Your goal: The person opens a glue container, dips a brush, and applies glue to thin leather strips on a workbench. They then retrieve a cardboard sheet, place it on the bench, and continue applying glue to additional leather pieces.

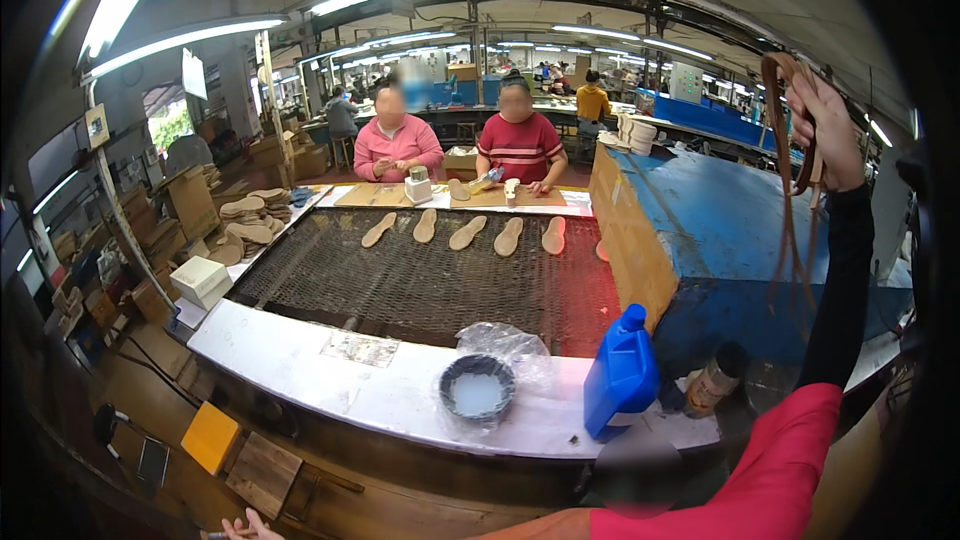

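Note:
My right hand (825,130) is raised high at the far right, its fingers closed round a bunch of long, thin brown straps (785,165). The straps hang down loosely beside my dark sleeve cuff. At the lower left edge, only part of my left hand (252,527) shows. Its fingers are curled by a small brownish piece (214,535), cut off by the frame, whose kind I cannot make out. Several tan shoe insoles (468,233) lie in a row on the dark mesh conveyor belt (390,285), well away from both hands.
On the white near ledge (300,360) stand a dark bowl of whitish liquid (478,392), a blue jug (622,375) and a bottle (712,382). A blue-topped machine housing (720,220) covers the belt's right end. Two co-workers (400,145) sit across. A wooden stool (264,472) stands below.

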The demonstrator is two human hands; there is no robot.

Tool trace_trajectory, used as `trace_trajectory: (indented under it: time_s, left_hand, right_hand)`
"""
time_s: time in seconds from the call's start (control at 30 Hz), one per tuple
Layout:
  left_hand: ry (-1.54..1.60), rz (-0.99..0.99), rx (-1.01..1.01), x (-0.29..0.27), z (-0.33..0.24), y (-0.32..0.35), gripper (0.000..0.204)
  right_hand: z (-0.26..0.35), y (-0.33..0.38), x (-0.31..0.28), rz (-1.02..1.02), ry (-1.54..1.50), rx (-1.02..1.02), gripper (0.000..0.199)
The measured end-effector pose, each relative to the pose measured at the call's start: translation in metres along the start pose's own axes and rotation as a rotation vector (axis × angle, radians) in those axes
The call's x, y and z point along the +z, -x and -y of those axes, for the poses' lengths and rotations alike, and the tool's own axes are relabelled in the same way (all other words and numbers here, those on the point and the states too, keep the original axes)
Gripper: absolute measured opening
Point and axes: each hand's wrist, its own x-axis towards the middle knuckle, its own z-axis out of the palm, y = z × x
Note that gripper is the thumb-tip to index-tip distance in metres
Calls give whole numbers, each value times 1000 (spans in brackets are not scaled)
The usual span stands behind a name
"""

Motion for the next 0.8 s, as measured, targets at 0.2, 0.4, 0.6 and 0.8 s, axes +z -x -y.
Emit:
trace_trajectory:
  time_s: [0.2, 0.4, 0.6, 0.8]
  left_hand:
    - [149, -78, -168, -44, 27, -70, 56]
    - [169, -81, -248, -82, 38, -105, 52]
    - [189, -173, -306, -82, 37, -107, 48]
    - [215, -305, -363, -59, 53, -113, 45]
  right_hand:
    - [96, 66, 138, 95, -234, 31, 34]
    - [145, 85, 232, 298, -505, -120, 38]
    - [138, 65, 336, 637, -755, 78, 30]
    - [104, 51, 426, 865, -866, 235, 32]
